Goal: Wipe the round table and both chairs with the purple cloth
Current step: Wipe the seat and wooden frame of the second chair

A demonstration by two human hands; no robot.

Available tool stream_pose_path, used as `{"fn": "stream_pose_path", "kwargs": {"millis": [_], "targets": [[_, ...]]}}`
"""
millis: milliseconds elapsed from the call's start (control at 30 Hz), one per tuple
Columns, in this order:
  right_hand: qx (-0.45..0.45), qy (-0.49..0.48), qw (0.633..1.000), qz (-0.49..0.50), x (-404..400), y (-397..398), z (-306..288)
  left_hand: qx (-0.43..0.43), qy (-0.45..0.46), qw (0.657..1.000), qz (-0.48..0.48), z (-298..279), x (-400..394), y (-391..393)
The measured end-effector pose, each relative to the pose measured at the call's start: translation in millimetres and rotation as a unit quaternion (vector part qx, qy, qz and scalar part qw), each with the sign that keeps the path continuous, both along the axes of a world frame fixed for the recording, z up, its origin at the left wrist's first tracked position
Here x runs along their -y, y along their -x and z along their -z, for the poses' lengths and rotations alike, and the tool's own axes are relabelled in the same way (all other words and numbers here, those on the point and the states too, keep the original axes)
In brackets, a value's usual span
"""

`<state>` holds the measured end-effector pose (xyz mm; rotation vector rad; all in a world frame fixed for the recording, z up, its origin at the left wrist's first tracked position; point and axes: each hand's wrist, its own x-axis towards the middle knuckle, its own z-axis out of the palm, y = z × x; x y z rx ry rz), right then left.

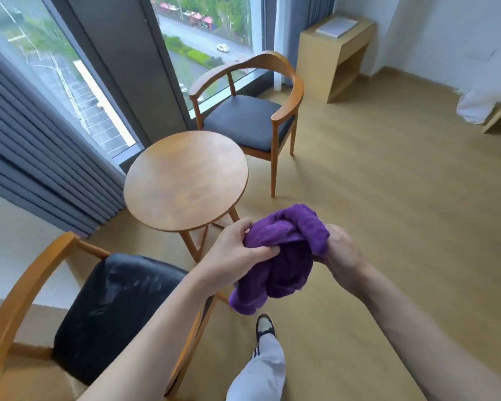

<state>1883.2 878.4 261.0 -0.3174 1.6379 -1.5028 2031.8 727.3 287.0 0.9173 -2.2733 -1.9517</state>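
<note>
A bunched purple cloth (281, 250) hangs in the air between both hands, to the right of and nearer me than the table. My left hand (235, 253) grips its left side with curled fingers. My right hand (342, 253) holds its right side, fingers hidden in the folds. The round wooden table (185, 180) stands left of centre with a bare top. One wooden chair with a dark seat (249, 123) is beyond the table by the window. The other chair (110, 308) is at the lower left under my left forearm.
Tall windows and grey curtains (41, 157) line the left side. A light wooden desk (336, 56) stands at the back right, and a bed corner with white bedding (486, 105) at the far right. Wooden floor spreads to the right. My foot (265, 328) is below the cloth.
</note>
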Motion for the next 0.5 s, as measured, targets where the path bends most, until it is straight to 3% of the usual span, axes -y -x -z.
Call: {"fn": "stream_pose_path", "kwargs": {"millis": [233, 500], "targets": [[-0.050, -0.030, 0.998, 0.011, 36.5, 85.8, -4.1, -0.005, -0.069, 0.997, -0.016, 10.4, 42.2, 108.0], [0.046, 0.052, 0.995, 0.074, 32.5, 191.2, 14.0, 0.048, -0.132, 0.990, 0.001, 42.2, 33.3, 233.7]]}}
